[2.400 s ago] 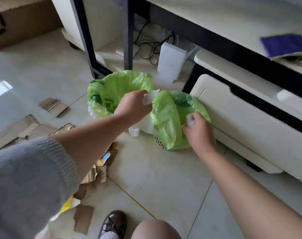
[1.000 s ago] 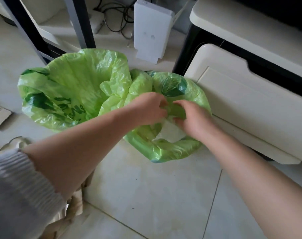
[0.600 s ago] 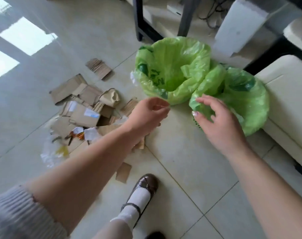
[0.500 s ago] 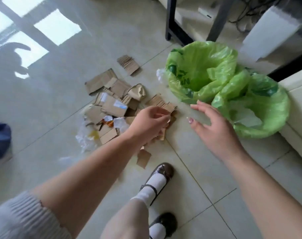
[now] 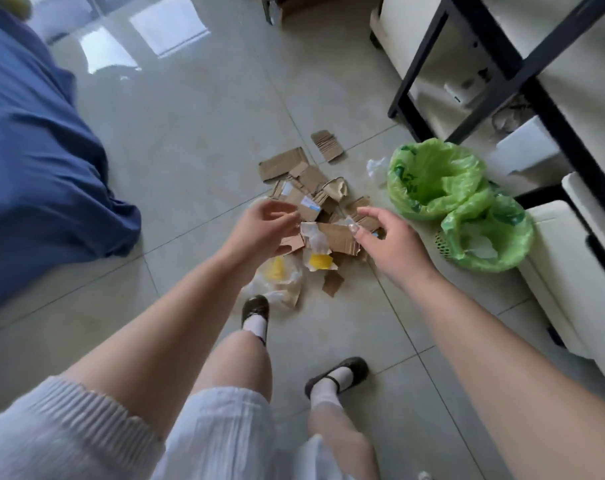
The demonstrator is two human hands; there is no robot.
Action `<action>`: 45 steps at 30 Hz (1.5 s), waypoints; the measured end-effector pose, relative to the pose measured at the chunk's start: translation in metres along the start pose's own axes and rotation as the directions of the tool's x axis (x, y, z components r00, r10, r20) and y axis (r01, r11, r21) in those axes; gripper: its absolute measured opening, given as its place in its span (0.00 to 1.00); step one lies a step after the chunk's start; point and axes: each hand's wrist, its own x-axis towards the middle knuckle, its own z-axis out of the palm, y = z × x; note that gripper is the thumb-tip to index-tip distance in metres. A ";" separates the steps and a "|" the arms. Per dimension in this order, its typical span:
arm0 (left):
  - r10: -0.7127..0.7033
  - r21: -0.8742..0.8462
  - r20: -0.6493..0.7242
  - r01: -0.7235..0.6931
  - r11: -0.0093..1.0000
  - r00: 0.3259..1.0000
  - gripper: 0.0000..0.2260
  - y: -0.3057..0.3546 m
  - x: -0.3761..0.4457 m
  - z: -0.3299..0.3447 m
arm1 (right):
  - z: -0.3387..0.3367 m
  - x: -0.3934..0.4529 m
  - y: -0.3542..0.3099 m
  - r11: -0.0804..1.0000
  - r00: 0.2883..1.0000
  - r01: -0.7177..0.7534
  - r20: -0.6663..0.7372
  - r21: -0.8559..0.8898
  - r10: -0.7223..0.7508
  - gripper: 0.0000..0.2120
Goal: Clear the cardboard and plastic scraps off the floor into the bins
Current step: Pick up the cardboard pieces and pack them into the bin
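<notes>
A heap of brown cardboard scraps (image 5: 304, 192) lies on the tiled floor, mixed with clear plastic wrappers that show yellow patches (image 5: 318, 259). Two bins lined with green bags stand to the right: the far bin (image 5: 429, 181) and the near bin (image 5: 488, 233), which holds white plastic. My left hand (image 5: 263, 230) hovers over the heap's left side, fingers apart and curled, holding nothing. My right hand (image 5: 387, 237) hovers over the heap's right edge, fingers spread, with nothing in it. A single ribbed cardboard piece (image 5: 327, 145) lies apart behind the heap.
A blue cloth mass (image 5: 41, 161) fills the left side. A black-framed white desk (image 5: 502, 74) and white drawer units (image 5: 571, 271) stand behind and beside the bins. A white plastic scrap (image 5: 375, 166) lies left of the far bin. My feet in dark shoes (image 5: 256, 308) stand just below the heap.
Both hands dropped white plastic into the near bin, then drew back left to above the scrap heap. The view swung from the bins to the heap, and both hands now hold nothing.
</notes>
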 end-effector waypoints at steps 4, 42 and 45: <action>0.011 0.000 0.031 -0.011 1.000 0.999 0.06 0.027 -0.009 -0.045 | 0.004 -0.008 -0.046 0.998 0.998 -0.061 -0.006 -0.023 0.060 0.17; -0.121 0.654 0.645 -0.464 0.597 0.754 0.07 0.317 0.352 -0.095 | 0.097 0.238 -0.204 0.591 0.381 -0.404 -0.458 0.698 0.803 0.20; -0.181 0.666 0.699 -0.539 0.516 0.692 0.06 0.319 0.363 -0.063 | 0.091 0.254 -0.199 0.540 0.280 -0.378 -0.463 0.753 0.841 0.22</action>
